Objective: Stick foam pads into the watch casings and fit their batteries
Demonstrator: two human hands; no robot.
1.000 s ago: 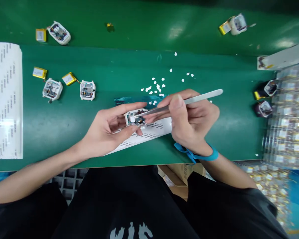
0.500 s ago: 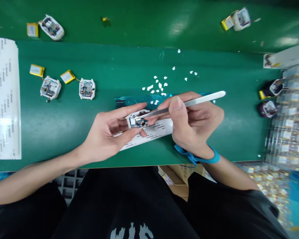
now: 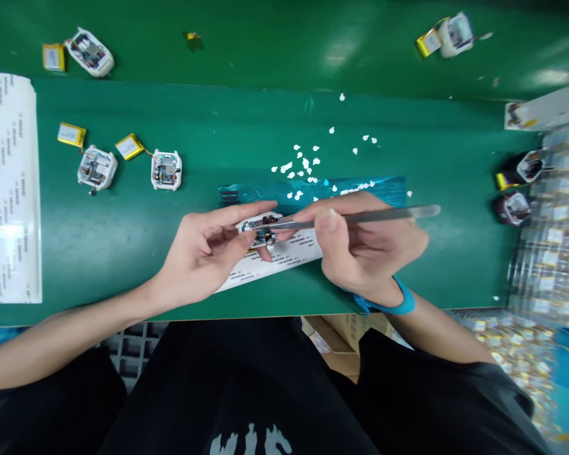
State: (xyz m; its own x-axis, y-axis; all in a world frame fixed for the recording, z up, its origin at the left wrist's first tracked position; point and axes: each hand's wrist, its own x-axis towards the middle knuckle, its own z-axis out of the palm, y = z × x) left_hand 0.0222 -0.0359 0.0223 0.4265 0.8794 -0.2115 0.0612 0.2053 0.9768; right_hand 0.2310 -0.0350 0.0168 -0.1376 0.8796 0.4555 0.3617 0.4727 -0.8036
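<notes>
Above the tabletop's near edge, the left hand curls its fingers around an open white device, while the right hand pinches metal tweezers closely, their tip over it

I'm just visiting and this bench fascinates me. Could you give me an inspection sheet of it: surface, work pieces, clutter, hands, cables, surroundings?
Surface: smooth green work surface; no spill seen.
Job's things: open white-shelled electronic device; slim silver metal tweezers, their tip at the device.
Clutter: small white round-headed pieces scattered loosely; shiny blue film strip; white printed sheet beneath the hands.
Grippers: bare hands; left hand holds the device, right hand the tweezers.
Cables: thin wire from a flat yellow-edged battery to another open device.
Surroundings: clear plastic trays at right; brown cardboard box below the edge.
</notes>
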